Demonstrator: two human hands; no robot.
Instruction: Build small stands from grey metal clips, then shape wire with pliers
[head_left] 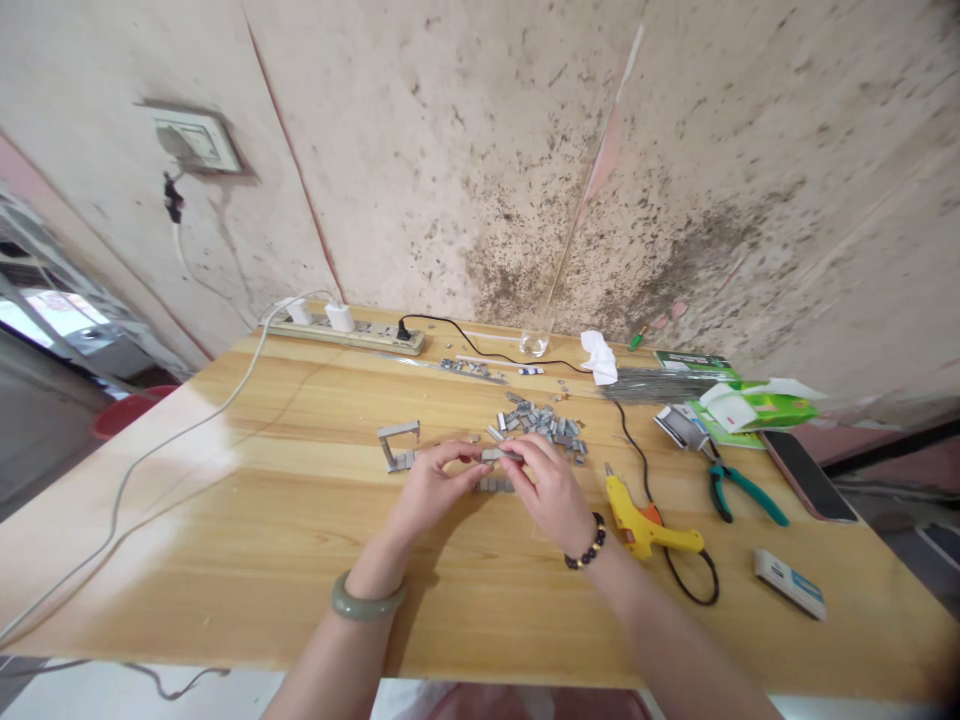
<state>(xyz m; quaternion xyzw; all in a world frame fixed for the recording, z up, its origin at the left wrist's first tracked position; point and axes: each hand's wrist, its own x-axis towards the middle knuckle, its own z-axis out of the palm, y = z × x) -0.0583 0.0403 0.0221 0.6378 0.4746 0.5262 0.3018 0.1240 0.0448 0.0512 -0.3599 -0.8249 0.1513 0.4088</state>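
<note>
A small grey block [491, 455] is pinched between my two hands over the middle of the table. My left hand [442, 480] grips its left end with thumb and fingers. From the other side, my right hand [547, 480] pinches its right end. Just below the fingers lies a short row of grey blocks [495, 485], partly hidden by my hands. To the left stands an open grey frame [397, 447] made of such pieces, close to my left hand. Beyond my right hand is a loose pile of grey blocks [544, 420].
Right of my hands lies a yellow glue gun [637, 515] with a black cord. Further right are teal-handled pliers [746, 495], a phone [810, 475] and a small box [790, 583]. A power strip [345, 335] and a bundle of thin wires [664, 384] lie along the wall.
</note>
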